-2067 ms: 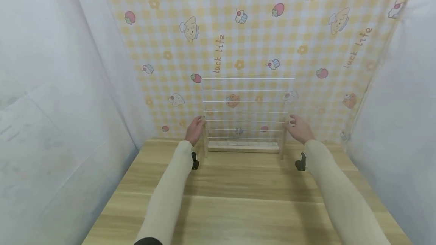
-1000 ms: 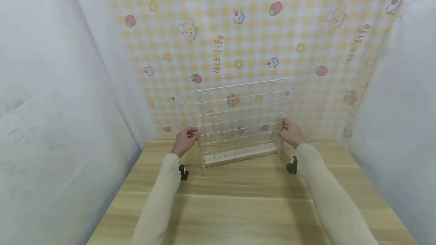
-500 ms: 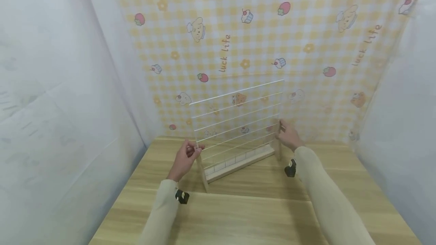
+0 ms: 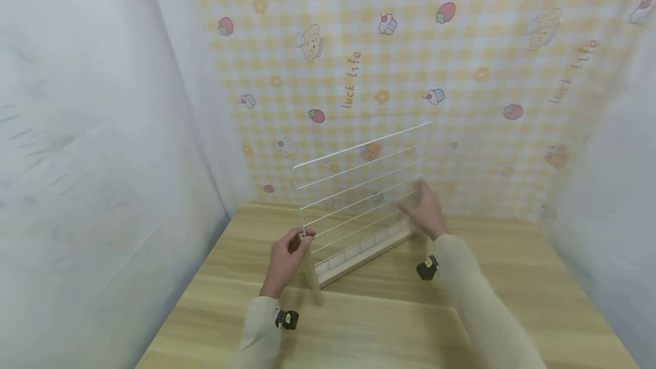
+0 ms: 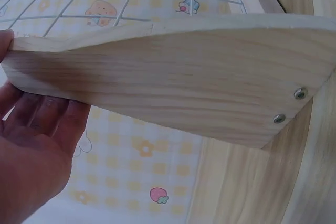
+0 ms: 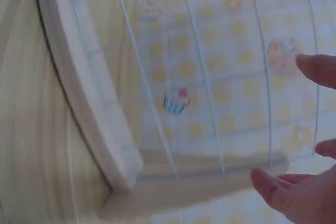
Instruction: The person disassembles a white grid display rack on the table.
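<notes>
Pale wood fills my left wrist view — the flat side panel point(image 5: 173, 85) of the rack, smooth-grained, with two small metal screws point(image 5: 290, 106) near its lower corner; my left hand point(image 4: 287, 261) curls round this panel's near edge, thumb on top, fingers point(image 5: 44, 129) lying along the underside, so it grips the wood firmly; from the head camera I see the same hand at the rack's left end, close to me on the wooden table point(image 4: 359, 323).

My right hand point(image 4: 422, 212) sits at the far right end of the rack; its fingers point(image 6: 283, 192) are spread and fairly straight, apart from one another, tips at or just beside the blurred right side panel point(image 6: 199, 184) — I cannot tell whether they actually press it; nothing is clamped in that hand.

The rack point(image 4: 361, 198) stands on the table towards the back, turned at a slant so its left end points at me; its face is a clear sheet crossed by thin lines, glossy and see-through, the checked backdrop point(image 4: 410, 61) showing behind it; a long pale wooden base rail point(image 4: 359, 252) with small divided slots runs along the bottom, rounded at the end in the right wrist view.
</notes>
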A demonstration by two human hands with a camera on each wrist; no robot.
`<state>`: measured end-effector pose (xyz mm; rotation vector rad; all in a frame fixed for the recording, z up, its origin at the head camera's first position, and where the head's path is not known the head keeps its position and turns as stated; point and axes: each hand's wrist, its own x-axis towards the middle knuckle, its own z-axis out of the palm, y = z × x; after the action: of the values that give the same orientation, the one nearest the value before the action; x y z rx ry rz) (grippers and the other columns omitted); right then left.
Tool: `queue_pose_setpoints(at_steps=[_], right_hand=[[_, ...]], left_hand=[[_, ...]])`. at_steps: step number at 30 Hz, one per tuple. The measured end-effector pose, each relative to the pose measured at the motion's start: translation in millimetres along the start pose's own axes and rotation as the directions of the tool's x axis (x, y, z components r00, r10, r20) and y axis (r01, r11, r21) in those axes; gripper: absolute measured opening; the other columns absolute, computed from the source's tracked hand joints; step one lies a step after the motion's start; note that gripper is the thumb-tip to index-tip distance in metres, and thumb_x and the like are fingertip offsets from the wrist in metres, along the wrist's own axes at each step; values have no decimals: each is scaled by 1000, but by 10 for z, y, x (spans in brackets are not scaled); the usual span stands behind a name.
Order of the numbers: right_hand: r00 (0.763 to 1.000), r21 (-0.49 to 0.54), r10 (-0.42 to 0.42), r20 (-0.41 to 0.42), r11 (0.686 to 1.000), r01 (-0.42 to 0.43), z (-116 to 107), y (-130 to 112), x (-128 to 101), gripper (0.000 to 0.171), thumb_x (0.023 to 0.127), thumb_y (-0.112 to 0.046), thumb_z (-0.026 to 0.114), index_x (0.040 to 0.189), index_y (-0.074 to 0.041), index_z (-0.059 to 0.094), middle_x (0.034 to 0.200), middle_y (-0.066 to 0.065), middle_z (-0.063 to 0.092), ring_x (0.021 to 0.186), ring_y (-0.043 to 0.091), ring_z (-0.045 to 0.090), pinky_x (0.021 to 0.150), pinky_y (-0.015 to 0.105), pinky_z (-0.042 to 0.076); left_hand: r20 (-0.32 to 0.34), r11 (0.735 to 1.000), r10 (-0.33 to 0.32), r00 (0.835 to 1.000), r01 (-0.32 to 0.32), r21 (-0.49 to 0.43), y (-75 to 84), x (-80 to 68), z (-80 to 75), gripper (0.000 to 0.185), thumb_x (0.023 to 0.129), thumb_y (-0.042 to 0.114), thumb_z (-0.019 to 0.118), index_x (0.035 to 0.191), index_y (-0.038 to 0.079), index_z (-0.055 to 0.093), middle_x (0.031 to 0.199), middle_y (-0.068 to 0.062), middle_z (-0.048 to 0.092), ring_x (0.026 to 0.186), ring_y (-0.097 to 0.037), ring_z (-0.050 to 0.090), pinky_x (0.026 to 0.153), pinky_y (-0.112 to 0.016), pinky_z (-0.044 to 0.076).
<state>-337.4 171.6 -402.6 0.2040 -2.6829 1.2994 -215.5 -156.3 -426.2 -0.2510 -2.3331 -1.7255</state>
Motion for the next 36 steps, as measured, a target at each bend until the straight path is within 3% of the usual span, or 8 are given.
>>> queue_pose_setpoints(at_steps=[6, 8, 10, 14, 20, 25, 30, 36], right_hand=[[984, 161, -110, -141, 978, 132, 160, -269, -127, 95, 74, -42, 75, 147, -30, 15, 150, 13, 26, 133, 38, 33, 103, 58, 34], [973, 166, -152, -171, 970, 180, 234, -362, -125, 96, 71, -41, 78, 145, -36, 18, 146, 13, 30, 129, 36, 37, 100, 57, 38], [959, 118, -192, -209, 968, 220, 296, -438, -121, 96, 68, -40, 80, 143, -39, 21, 145, 11, 34, 127, 34, 38, 99, 57, 37], [916, -92, -290, -276, 957, 275, 392, -491, -100, 93, 65, -47, 80, 142, -39, 28, 137, 13, 44, 120, 33, 44, 93, 55, 42], [808, -273, -430, -403, 899, 343, 438, -528, -67, 92, 59, -48, 83, 138, -33, 40, 136, 19, 41, 114, 34, 48, 85, 51, 44], [745, -372, -540, -392, 834, 408, 395, -667, 7, 99, 56, -50, 85, 140, -32, 36, 144, 20, 33, 124, 40, 42, 91, 60, 40], [740, -360, -593, -317, 797, 485, 407, -695, 66, 106, 51, -42, 89, 141, -34, 33, 148, 26, 19, 135, 45, 23, 93, 68, 35], [767, -331, -576, -283, 809, 486, 434, -633, 117, 110, 51, -40, 90, 142, -40, 27, 154, 16, -5, 136, 45, 19, 91, 67, 39]], left_hand=[[-35, 999, -34, 999, 33, -36, 23, -23, 72, 19, 93, 20, 55, 110, 12, 62, 111, -2, 66, 108, -21, 61, 90, -18, 46], [-53, 998, -42, 998, 40, -45, 23, -40, 58, 18, 93, 20, 55, 109, 14, 62, 112, -3, 66, 109, -23, 60, 89, -17, 46], [-61, 998, -43, 997, 40, -47, 15, -47, 48, 20, 93, 20, 55, 111, 13, 61, 113, -5, 65, 109, -25, 60, 87, -17, 47], [-70, 999, -30, 997, 27, -40, -27, -41, 50, 23, 94, 21, 54, 113, 10, 60, 116, -9, 65, 109, -24, 60, 89, -18, 47], [-68, 999, -15, 998, 12, -49, -243, 24, 93, 30, 93, 32, 54, 115, 12, 59, 116, 0, 65, 112, -16, 59, 100, -33, 45], [-104, 999, 10, 995, -14, -42, -332, 46, 104, 28, 91, 37, 55, 111, 18, 61, 114, 0, 66, 111, -13, 60, 101, -37, 45], [-85, 999, 12, 996, -16, -46, -227, 19, 93, 25, 93, 29, 54, 113, 15, 60, 116, -5, 65, 111, -17, 60, 97, -32, 47], [-59, 999, -14, 998, 11, -46, -52, -23, 79, 26, 94, 22, 53, 115, 8, 59, 115, -4, 65, 113, -19, 59, 98, -34, 46]])
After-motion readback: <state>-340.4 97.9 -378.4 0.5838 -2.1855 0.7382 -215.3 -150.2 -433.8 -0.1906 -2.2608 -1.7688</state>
